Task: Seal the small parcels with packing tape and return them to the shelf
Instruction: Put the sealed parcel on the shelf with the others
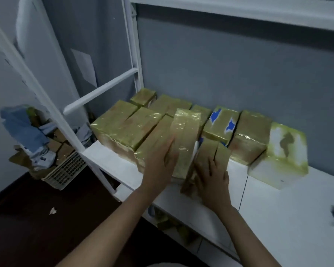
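While the left hand's [160, 160] fingers [169, 146] lie pressed together against a tall parcel [184, 132], the right hand's [213, 176] spread over a blurred small parcel [219, 153] at the shelf's [278, 218] front edge.

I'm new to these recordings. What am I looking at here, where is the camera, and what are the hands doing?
No machine here: a person works with bare hands, and the one picture comes from a camera on their head, looking down. A white shelf carries parcels wrapped in yellowish tape. The left hand lies flat against a tall parcel at the front. The right hand rests over a smaller parcel; whether it grips is unclear. A basket of scraps sits on the floor, left.
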